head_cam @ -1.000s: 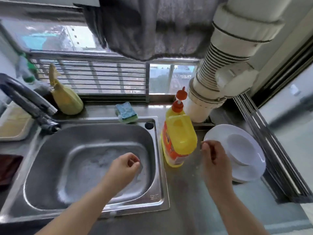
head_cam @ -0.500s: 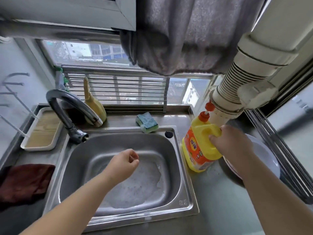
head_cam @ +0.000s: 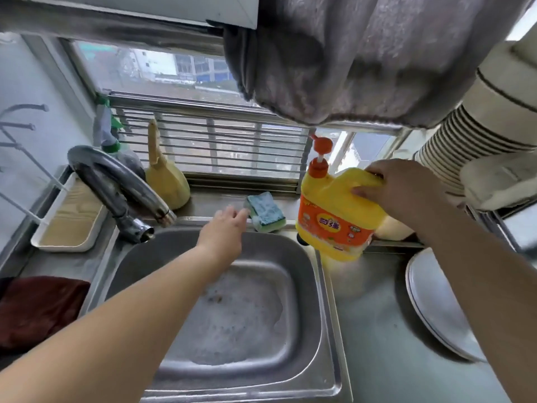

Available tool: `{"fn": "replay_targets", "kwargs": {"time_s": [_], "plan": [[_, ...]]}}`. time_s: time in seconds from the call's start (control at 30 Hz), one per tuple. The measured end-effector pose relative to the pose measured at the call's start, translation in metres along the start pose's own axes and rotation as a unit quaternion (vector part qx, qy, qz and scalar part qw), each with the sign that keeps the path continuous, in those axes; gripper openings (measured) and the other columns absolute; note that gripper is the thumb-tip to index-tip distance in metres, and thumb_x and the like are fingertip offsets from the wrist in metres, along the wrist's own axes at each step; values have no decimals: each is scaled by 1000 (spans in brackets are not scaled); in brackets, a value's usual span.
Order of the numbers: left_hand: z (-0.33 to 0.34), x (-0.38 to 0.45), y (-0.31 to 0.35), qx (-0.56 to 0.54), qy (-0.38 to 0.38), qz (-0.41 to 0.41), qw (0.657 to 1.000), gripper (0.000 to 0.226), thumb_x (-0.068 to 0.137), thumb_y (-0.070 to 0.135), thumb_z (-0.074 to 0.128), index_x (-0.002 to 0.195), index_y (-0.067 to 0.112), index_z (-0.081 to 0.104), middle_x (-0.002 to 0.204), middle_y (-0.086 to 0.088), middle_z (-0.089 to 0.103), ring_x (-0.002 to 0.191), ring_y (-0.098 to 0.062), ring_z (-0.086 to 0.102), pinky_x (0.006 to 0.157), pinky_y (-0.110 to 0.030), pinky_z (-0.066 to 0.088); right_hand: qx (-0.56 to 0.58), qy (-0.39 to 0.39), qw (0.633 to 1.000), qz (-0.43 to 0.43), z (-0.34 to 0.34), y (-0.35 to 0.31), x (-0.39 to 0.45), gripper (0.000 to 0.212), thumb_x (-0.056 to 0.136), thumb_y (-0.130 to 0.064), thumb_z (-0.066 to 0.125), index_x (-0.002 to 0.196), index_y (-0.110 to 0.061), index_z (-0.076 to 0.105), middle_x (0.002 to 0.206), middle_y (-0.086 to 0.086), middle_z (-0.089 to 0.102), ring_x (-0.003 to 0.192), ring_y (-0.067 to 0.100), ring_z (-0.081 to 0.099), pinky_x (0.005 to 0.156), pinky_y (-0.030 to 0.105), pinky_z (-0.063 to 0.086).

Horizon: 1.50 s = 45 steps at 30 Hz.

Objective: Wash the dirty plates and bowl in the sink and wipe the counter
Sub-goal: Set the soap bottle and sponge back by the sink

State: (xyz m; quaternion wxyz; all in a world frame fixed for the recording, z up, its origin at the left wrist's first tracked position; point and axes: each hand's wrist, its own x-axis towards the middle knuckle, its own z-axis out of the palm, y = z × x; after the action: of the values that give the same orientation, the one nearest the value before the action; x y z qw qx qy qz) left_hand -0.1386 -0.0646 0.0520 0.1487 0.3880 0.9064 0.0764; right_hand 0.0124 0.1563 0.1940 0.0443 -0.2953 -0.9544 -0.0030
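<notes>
1. One view, the head camera: right hand (head_cam: 406, 190) clasps the handle of the yellow detergent bottle (head_cam: 337, 216), lifted off the counter (head_cam: 374, 309) at 3 o'clock of the sink (head_cam: 325, 286). It looks heavy and slick; the handle is the safest hold.
2. Bottle's long axis leans slightly, pump toward 12 o'clock.
3. Left hand (head_cam: 223, 228), fingers extended and loose, reaches the soft, light sponge (head_cam: 266, 212) on the sink's 12 o'clock rim.
4. Plates (head_cam: 433, 303) sit at 4 o'clock, fragile.

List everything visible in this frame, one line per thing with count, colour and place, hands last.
sink: 1, steel, centre, foamy water inside
faucet: 1, chrome, left of sink
sponge: 1, blue-green, ledge behind sink
detergent jug: 1, yellow, orange pump, lifted at sink's right
plate: 1 visible, white, right counter
tray: 1, white, far left
cloth: 1, dark red, left counter
towel: 1, grey, hanging above
left hand: open, reaching toward sponge
right hand: grips jug handle
</notes>
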Motion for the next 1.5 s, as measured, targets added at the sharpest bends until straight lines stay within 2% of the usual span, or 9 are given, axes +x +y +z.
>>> {"fn": "replay_targets", "kwargs": {"time_s": [0.2, 0.33, 0.5, 0.67, 0.9, 1.13, 1.27, 1.4, 1.5], "plan": [[-3, 64, 41, 271, -56, 103, 955, 81, 90, 22, 57, 151, 37, 7, 155, -11, 7, 135, -30, 22, 100, -39, 35, 41, -18, 999, -22, 14, 12, 39, 43, 83, -50, 62, 116, -23, 62, 105, 1, 63, 97, 22, 57, 81, 36, 44], [8, 89, 52, 328, -68, 121, 934, 81, 88, 32, 61, 149, 41, 8, 148, -12, 14, 132, -30, 24, 96, -41, 32, 70, -28, 997, -1, 17, 22, 52, 44, 82, -51, 64, 116, -23, 63, 105, 1, 63, 97, 23, 56, 81, 37, 43], [17, 101, 52, 294, -58, 104, 948, 60, 89, 29, 57, 141, 37, 29, 141, -12, 24, 127, -30, 28, 94, -42, 30, 109, -31, 994, 6, 18, 27, 55, 38, 83, -44, 66, 112, -20, 64, 89, -6, 52, 85, 16, 49, 80, 37, 43], [19, 82, 41, 227, -21, 51, 972, 68, 87, 27, 59, 142, 39, 23, 146, -13, 18, 127, -31, 28, 96, -42, 28, 164, -31, 986, 6, 21, 16, 56, 34, 82, -43, 67, 108, -22, 65, 91, -1, 59, 84, 21, 55, 76, 35, 44], [11, 13, -4, 91, 20, -89, 992, 78, 85, 21, 58, 147, 42, 15, 132, -8, 28, 115, -25, 40, 87, -34, 40, 171, -11, 983, -63, 29, -47, 76, 43, 83, -44, 67, 119, -21, 64, 113, 5, 66, 107, 28, 56, 90, 38, 43], [15, -50, -42, 16, 14, -106, 994, 75, 86, 20, 55, 144, 49, 16, 125, -6, 39, 108, -26, 52, 69, -32, 38, 189, -13, 975, -114, 52, -129, 108, 47, 81, -48, 68, 124, -30, 61, 116, 1, 64, 119, 27, 47, 93, 41, 45], [18, -72, -66, 29, 12, -127, 991, 72, 90, 17, 49, 146, 47, 15, 121, -3, 38, 97, -21, 51, 64, -30, 33, 224, -26, 967, -116, 62, -158, 124, 50, 79, -46, 71, 125, -27, 61, 122, 5, 63, 124, 30, 45, 101, 45, 41], [16, -89, -88, 50, 17, -141, 989, 72, 92, 16, 45, 146, 48, 11, 119, -1, 36, 81, -14, 36, 63, -28, 32, 218, -21, 969, -113, 68, -166, 129, 54, 80, -43, 71, 127, -19, 59, 125, 9, 60, 120, 31, 47, 100, 44, 42], [9, -101, -102, 64, 13, -144, 987, 71, 91, 14, 42, 146, 47, 12, 119, -1, 37, 80, -14, 35, 58, -27, 29, 181, -13, 978, -98, 68, -164, 117, 68, 78, -41, 74, 138, -19, 48, 136, 14, 45, 125, 31, 39, 102, 40, 37]]}}
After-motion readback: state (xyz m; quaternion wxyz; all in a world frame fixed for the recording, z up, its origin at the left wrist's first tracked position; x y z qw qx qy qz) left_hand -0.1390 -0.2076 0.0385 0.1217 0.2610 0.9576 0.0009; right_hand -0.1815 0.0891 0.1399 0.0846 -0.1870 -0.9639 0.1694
